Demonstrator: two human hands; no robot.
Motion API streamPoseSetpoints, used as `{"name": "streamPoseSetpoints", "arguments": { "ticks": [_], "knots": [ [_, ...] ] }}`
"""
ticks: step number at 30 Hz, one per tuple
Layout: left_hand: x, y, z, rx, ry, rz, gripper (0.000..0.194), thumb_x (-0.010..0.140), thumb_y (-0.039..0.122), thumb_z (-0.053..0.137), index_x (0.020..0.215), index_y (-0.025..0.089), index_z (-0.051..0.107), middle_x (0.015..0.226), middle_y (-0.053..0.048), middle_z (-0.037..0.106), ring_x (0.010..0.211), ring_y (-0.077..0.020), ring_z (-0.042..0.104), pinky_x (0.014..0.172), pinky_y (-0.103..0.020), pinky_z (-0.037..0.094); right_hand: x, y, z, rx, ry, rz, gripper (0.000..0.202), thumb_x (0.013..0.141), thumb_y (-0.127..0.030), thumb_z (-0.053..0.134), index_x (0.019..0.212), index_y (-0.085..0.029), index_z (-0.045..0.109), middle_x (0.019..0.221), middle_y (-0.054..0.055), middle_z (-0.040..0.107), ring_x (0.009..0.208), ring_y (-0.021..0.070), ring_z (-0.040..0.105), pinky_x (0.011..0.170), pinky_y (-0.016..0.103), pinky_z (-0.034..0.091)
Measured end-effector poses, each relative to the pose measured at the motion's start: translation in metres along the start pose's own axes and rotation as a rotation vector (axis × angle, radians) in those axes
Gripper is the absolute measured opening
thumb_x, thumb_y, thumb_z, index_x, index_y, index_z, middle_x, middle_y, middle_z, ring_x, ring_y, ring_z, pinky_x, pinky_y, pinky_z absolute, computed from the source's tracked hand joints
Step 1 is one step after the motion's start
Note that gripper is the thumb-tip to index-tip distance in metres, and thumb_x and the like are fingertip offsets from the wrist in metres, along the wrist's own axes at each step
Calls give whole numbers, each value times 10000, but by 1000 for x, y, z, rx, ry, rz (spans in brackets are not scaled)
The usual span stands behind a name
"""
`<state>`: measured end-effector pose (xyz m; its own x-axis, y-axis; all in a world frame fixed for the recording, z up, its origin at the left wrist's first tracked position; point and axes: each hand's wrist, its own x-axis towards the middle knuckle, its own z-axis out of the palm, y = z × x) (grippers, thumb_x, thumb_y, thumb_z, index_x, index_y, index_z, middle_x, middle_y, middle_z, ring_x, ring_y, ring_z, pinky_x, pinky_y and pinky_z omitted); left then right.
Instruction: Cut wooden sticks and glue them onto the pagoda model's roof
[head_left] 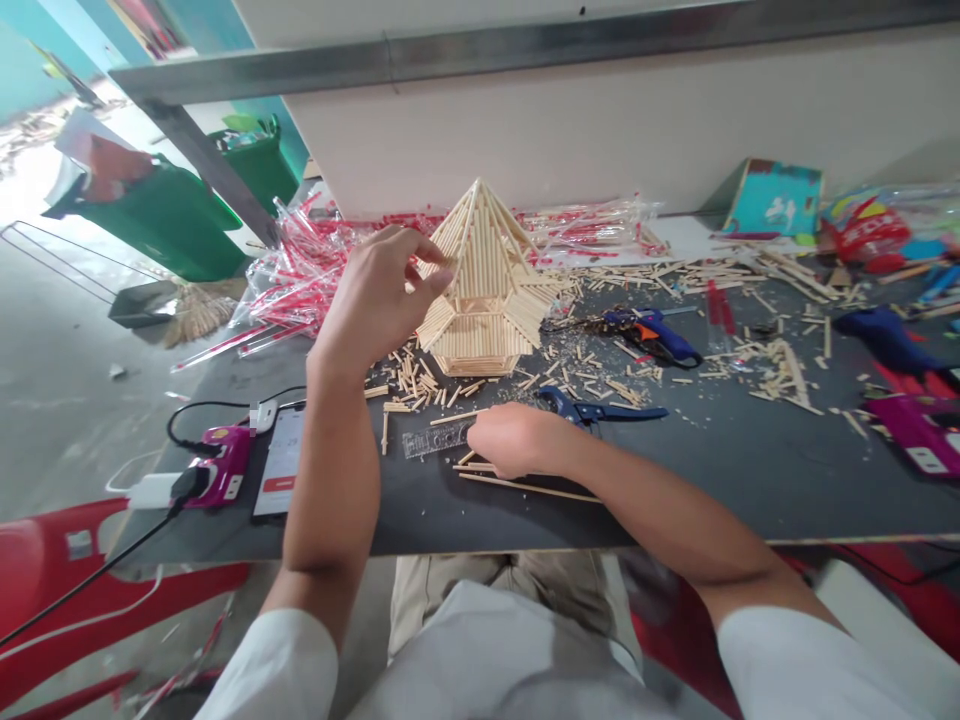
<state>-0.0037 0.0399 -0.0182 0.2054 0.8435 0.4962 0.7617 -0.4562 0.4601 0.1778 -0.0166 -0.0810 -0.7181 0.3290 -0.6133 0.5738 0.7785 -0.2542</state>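
A small house model (480, 335) built of thin wooden sticks, with a pointed roof, stands upright on the dark table. My left hand (386, 290) is raised at the left side of its roof. Its fingers are curved, with a small gap between thumb and forefinger; whether they touch the roof I cannot tell. My right hand (517, 440) is closed low over the tabletop, its fingertips hidden. Under and beside it lie a clear plastic stencil ruler (431, 440) and several thin sticks (525, 487). Blue-handled cutters (615, 412) lie just behind the right hand.
Cut stick pieces (424, 385) litter the table around the model. A blue glue gun (660, 335) lies to the right. Red-and-clear plastic wrappers (300, 265) heap behind. At the left are a phone (276, 465) and a purple power strip (225, 465) with cables.
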Motion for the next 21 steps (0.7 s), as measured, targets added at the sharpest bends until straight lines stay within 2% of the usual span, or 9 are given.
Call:
{"name": "streamPoseSetpoints", "arguments": {
  "ticks": [6, 10, 14, 16, 21],
  "knots": [
    [0, 2, -1, 41, -8, 28, 186, 900, 352, 689, 1019, 212, 715, 1013, -31, 732, 841, -175, 685, 885, -377, 563, 3, -3, -2, -60, -48, 6, 366, 813, -228, 729, 1136, -66, 787, 1100, 225, 776, 1061, 354, 742, 815, 409, 577],
    [0, 3, -1, 59, -19, 34, 176, 925, 350, 682, 1031, 214, 716, 1040, -20, 736, 802, -152, 675, 863, -369, 557, 5, -3, 0, -63, -38, -12, 358, 806, -225, 735, 1124, -71, 789, 1091, 215, 777, 1061, 350, 738, 783, 390, 556],
    [0, 3, -2, 65, -9, 33, 176, 925, 359, 694, 1027, 217, 718, 1056, -16, 745, 783, -145, 679, 859, -369, 560, -3, 0, -5, -77, 9, -30, 297, 821, -188, 673, 1066, -69, 793, 1004, 205, 776, 975, 337, 740, 712, 362, 491],
    [-1, 5, -4, 65, 7, 29, 173, 923, 354, 694, 1026, 218, 725, 1065, -25, 745, 778, -149, 682, 842, -369, 566, -17, 5, -13, -66, 92, -50, 251, 838, -198, 635, 1003, -80, 782, 967, 185, 766, 898, 295, 723, 669, 334, 438],
    [-3, 9, -9, 11, 43, 23, 173, 910, 323, 692, 1039, 216, 734, 1053, -54, 742, 839, -181, 704, 802, -360, 593, -67, 32, -33, 225, 477, -199, 63, 805, -139, 602, 835, -175, 644, 794, 10, 687, 665, 108, 552, 617, 249, 359]
  ]
}}
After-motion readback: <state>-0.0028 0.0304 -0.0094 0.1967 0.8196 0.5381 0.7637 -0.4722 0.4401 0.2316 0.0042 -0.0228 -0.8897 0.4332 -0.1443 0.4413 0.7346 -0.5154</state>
